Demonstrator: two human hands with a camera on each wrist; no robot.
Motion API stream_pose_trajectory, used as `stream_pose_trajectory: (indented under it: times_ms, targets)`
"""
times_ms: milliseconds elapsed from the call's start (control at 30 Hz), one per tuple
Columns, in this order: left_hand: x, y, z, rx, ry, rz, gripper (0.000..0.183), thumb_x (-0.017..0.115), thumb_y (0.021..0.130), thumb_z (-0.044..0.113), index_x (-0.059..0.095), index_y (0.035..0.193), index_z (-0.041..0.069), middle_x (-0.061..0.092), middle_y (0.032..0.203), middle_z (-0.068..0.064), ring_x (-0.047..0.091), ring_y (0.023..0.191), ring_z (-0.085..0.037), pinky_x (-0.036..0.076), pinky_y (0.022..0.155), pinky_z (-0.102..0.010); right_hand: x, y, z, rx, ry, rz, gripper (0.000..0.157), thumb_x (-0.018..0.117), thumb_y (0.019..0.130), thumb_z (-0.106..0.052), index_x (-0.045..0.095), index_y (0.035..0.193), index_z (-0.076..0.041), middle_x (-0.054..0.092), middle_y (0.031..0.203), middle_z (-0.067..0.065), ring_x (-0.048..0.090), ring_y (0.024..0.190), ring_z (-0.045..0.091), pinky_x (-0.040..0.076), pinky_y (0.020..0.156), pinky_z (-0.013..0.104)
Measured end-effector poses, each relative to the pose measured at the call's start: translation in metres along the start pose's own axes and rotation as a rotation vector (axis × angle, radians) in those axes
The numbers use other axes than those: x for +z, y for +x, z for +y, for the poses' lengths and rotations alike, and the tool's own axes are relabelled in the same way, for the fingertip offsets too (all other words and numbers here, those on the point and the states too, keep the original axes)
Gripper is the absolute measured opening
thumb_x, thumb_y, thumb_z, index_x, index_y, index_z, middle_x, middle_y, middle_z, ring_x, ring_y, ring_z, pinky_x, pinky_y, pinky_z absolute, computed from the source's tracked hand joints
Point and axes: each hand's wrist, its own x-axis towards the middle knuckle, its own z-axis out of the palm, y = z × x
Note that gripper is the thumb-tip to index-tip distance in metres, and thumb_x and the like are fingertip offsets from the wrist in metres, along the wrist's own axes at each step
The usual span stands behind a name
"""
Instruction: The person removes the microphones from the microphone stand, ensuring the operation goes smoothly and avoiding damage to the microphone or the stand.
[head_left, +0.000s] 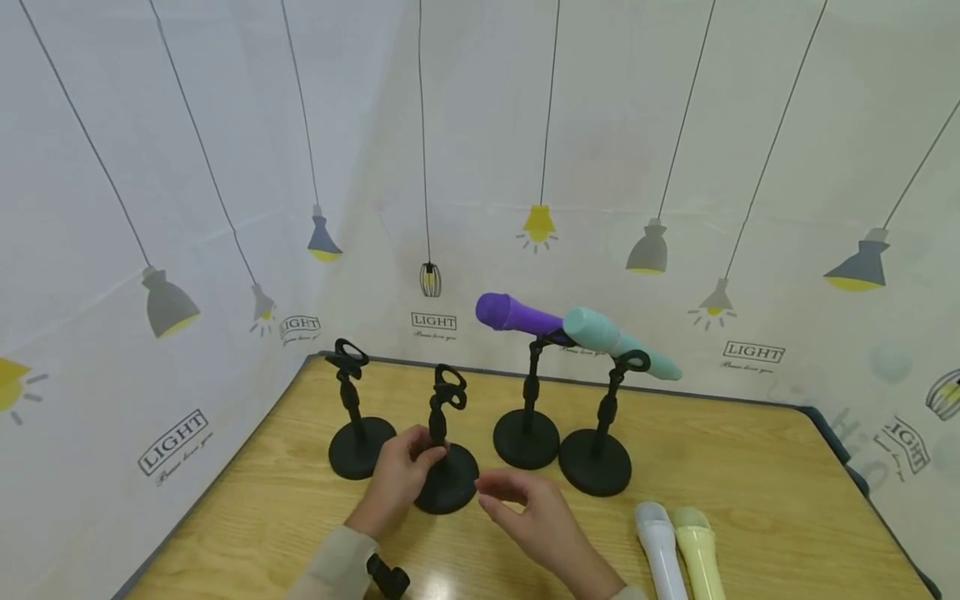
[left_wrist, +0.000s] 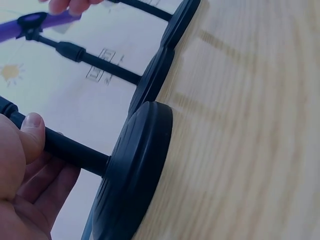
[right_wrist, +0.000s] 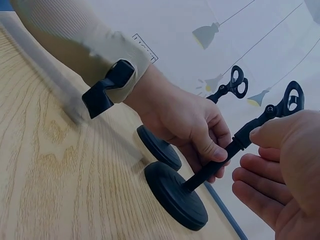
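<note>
My left hand [head_left: 401, 475] grips the pole of a black microphone stand [head_left: 450, 487], whose round base is on the wooden table. In the left wrist view the thumb and fingers wrap the pole [left_wrist: 75, 152] above the base. The clip on top of this stand holds nothing. My right hand [head_left: 536, 512] is just right of the stand, fingers loosely bent with nothing in them; in the right wrist view its thumb [right_wrist: 272, 134] overlaps the upper pole. Another stand [head_left: 360, 450] with a bare clip is to the left.
Two stands to the right bear a purple microphone [head_left: 513, 314] and a mint microphone [head_left: 600, 332], both tilted. A white microphone [head_left: 660, 546] and a yellow microphone [head_left: 697, 550] lie side by side at the front right. A lamp-patterned wall covering [head_left: 480, 167] rises behind the table [head_left: 765, 475].
</note>
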Motion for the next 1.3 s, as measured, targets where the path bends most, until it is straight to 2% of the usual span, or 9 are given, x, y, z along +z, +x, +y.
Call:
stream_pose_trajectory:
  times_ms: [367, 600, 867, 1000, 1167, 1233, 1300]
  targets:
    - [-0.012, 0.013, -0.013, 0.002, 0.065, 0.099, 0.007, 0.075, 0.101, 0.008, 0.079, 0.104, 0.012, 0.082, 0.104, -0.003, 0.075, 0.098, -0.016, 0.060, 0.087, -0.030, 0.001, 0.001, 0.004, 0.001, -0.019, -0.008, 0.026, 0.074, 0.105, -0.020, 0.076, 0.124, -0.003, 0.079, 0.123, 0.015, 0.076, 0.113, 0.029, 0.063, 0.098, 0.043]
    - [-0.017, 0.019, -0.016, -0.014, 0.051, 0.113, 0.006, 0.075, 0.102, 0.008, 0.078, 0.104, 0.012, 0.081, 0.104, -0.003, 0.075, 0.098, -0.016, 0.061, 0.088, -0.033, 0.000, 0.001, 0.004, 0.006, -0.007, -0.009, 0.026, 0.074, 0.105, -0.021, 0.076, 0.124, -0.004, 0.078, 0.125, 0.017, 0.075, 0.114, 0.029, 0.062, 0.099, 0.044]
    - [-0.025, 0.021, -0.023, -0.030, 0.065, 0.148, 0.004, 0.075, 0.102, 0.010, 0.078, 0.106, 0.011, 0.080, 0.104, -0.005, 0.072, 0.095, -0.016, 0.056, 0.082, -0.025, 0.000, 0.001, 0.004, 0.015, -0.012, -0.014, 0.025, 0.073, 0.105, -0.020, 0.076, 0.124, -0.004, 0.078, 0.124, 0.016, 0.075, 0.113, 0.028, 0.063, 0.099, 0.043]
    - [-0.028, 0.021, -0.026, -0.046, 0.075, 0.154, 0.006, 0.074, 0.103, 0.011, 0.078, 0.107, 0.010, 0.080, 0.106, -0.007, 0.073, 0.097, -0.018, 0.056, 0.084, -0.028, -0.001, 0.000, 0.005, 0.020, -0.014, -0.012, 0.026, 0.074, 0.105, -0.021, 0.076, 0.124, -0.004, 0.078, 0.123, 0.015, 0.075, 0.113, 0.027, 0.063, 0.097, 0.040]
    - [-0.028, 0.017, -0.024, -0.076, 0.113, 0.167, 0.017, 0.075, 0.104, 0.019, 0.078, 0.117, 0.009, 0.080, 0.115, -0.010, 0.074, 0.105, -0.025, 0.061, 0.091, -0.042, -0.004, -0.002, 0.008, 0.012, -0.017, -0.001, 0.027, 0.074, 0.105, -0.022, 0.075, 0.125, -0.003, 0.078, 0.124, 0.017, 0.075, 0.113, 0.028, 0.063, 0.097, 0.040]
    - [-0.029, 0.013, -0.023, -0.075, 0.147, 0.190, 0.019, 0.077, 0.103, 0.021, 0.078, 0.117, 0.008, 0.080, 0.114, -0.010, 0.075, 0.104, -0.026, 0.062, 0.090, -0.043, -0.004, -0.003, 0.010, 0.011, -0.021, 0.006, 0.026, 0.074, 0.105, -0.021, 0.076, 0.124, -0.004, 0.079, 0.123, 0.016, 0.075, 0.112, 0.027, 0.063, 0.097, 0.041]
    - [-0.030, 0.007, -0.022, -0.067, 0.183, 0.220, 0.016, 0.079, 0.101, 0.022, 0.078, 0.111, 0.008, 0.080, 0.108, -0.009, 0.074, 0.097, -0.023, 0.061, 0.084, -0.036, -0.005, -0.005, 0.011, 0.015, -0.022, 0.012, 0.025, 0.074, 0.104, -0.020, 0.076, 0.124, -0.004, 0.079, 0.123, 0.014, 0.075, 0.112, 0.027, 0.063, 0.097, 0.040]
